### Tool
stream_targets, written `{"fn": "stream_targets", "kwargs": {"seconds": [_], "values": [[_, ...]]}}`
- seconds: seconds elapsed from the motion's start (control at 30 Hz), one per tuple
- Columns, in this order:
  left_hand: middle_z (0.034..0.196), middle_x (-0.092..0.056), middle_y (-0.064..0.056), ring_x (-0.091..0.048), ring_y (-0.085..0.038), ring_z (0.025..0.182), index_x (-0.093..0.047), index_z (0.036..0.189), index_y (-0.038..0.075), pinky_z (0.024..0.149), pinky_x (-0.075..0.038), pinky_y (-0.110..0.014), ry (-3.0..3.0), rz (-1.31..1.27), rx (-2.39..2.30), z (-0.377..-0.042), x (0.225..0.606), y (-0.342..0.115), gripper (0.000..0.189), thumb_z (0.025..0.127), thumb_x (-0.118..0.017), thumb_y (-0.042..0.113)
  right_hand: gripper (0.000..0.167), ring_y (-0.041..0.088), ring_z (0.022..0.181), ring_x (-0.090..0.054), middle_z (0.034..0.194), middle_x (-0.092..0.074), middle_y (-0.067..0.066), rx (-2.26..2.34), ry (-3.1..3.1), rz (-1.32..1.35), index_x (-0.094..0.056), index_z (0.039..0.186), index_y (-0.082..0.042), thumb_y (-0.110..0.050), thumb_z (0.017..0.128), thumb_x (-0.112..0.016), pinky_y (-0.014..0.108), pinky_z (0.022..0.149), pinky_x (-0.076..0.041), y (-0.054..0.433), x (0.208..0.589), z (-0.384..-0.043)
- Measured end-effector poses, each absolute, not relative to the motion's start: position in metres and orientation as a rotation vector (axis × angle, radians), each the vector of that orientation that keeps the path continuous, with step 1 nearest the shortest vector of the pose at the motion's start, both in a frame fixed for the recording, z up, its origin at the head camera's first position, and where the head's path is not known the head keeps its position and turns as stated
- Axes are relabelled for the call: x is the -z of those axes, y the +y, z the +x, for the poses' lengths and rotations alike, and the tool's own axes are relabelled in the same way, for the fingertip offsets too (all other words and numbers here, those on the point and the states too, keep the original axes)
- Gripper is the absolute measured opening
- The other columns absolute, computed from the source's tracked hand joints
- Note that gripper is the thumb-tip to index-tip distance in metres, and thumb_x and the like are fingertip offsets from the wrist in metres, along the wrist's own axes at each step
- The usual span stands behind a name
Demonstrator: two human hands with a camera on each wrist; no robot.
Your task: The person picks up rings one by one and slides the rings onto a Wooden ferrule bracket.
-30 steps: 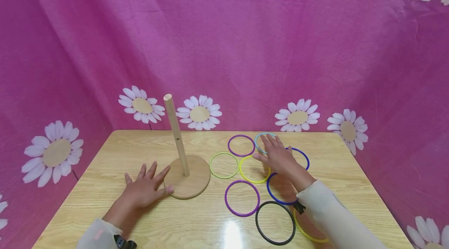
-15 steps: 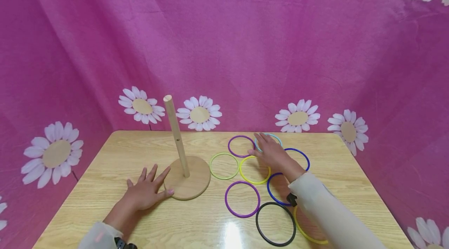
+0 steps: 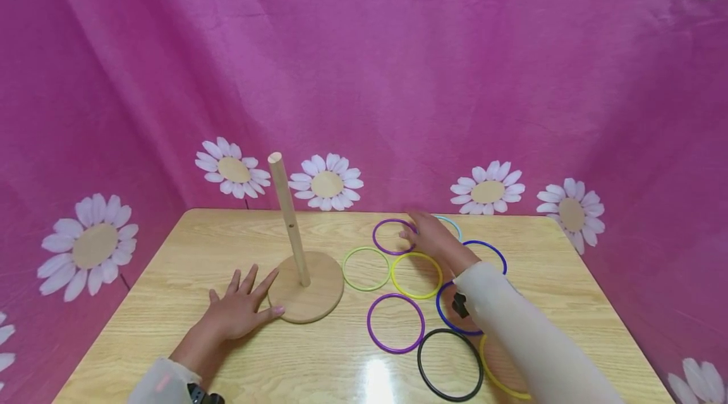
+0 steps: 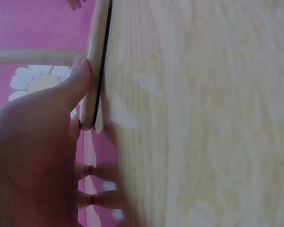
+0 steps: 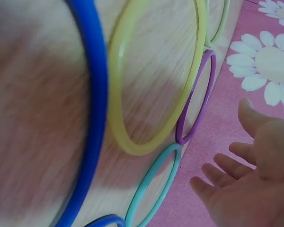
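My left hand has its fingers spread beside the round wooden base of a stand with an upright peg. Its thumb rests on the base's rim in the left wrist view, and the index fingertip is at the base's edge. My right hand is over the far rings, fingers extended and holding nothing. It partly hides a light blue ring and overlaps the edge of a purple ring. In the right wrist view this hand stands apart from the purple ring and the turquoise-looking ring.
Nearer lie a green ring, a yellow ring, another purple ring and a black ring. Two blue rings and a second yellow ring lie around the right forearm. A pink flowered cloth hangs behind the table.
My right hand has moved leftward and slightly farther back, from over the light blue ring toward the far purple ring. The left hand stays at the base. The head view has shifted slightly.
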State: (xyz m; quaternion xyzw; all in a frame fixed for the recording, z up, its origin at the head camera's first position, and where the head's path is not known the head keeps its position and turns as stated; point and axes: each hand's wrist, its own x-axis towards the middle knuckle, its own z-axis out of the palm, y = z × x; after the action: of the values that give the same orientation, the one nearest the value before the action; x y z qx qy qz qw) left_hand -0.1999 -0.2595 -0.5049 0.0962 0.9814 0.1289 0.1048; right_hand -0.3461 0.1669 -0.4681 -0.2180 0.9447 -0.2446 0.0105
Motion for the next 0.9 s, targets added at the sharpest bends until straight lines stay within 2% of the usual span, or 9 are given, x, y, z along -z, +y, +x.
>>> {"fn": "stream_targets", "kwargs": {"seconds": [0.23,0.4,0.63,0.9], "values": [[0.171,-0.012,-0.024,-0.005,-0.057,0.153,-0.022,0.166,0.030,0.098,-0.004,-0.093,2.899,0.283,-0.406,-0.201,0.502,-0.259,0.094,0.092,-0.042,0.083,0.053,0.047,0.141,-0.045,0.146,-0.051,0.033,0.879,2.895,-0.699,-0.045,0.148,0.011,-0.011,0.103,-0.063,0.056,0.119,-0.033,0.162,0.474,-0.367],[0.171,-0.011,-0.024,-0.004,-0.057,0.153,-0.022,0.166,0.029,0.098,-0.003,-0.093,2.891,0.272,-0.408,-0.201,0.502,-0.259,0.094,0.092,-0.042,0.083,0.048,0.046,0.138,-0.048,0.143,-0.056,0.031,0.880,2.884,-0.651,-0.052,0.144,0.010,-0.011,0.103,-0.064,0.054,0.117,-0.037,0.157,0.476,-0.379],[0.171,-0.010,-0.024,-0.003,-0.058,0.153,-0.022,0.166,0.028,0.098,-0.002,-0.093,2.872,0.265,-0.433,-0.197,0.498,-0.257,0.091,0.094,-0.047,0.078,0.037,0.045,0.126,-0.059,0.131,-0.065,0.029,0.871,2.912,-0.685,-0.063,0.132,0.011,-0.007,0.100,-0.066,0.053,0.108,-0.046,0.151,0.483,-0.389],[0.171,-0.009,-0.022,-0.002,-0.056,0.154,-0.022,0.166,0.029,0.099,-0.001,-0.092,2.873,0.254,-0.445,-0.197,0.499,-0.258,0.092,0.093,-0.047,0.079,0.032,0.043,0.116,-0.066,0.119,-0.071,0.027,1.056,2.880,-0.669,-0.066,0.124,0.013,0.004,0.094,-0.068,0.049,0.103,-0.052,0.144,0.494,-0.399]]}}
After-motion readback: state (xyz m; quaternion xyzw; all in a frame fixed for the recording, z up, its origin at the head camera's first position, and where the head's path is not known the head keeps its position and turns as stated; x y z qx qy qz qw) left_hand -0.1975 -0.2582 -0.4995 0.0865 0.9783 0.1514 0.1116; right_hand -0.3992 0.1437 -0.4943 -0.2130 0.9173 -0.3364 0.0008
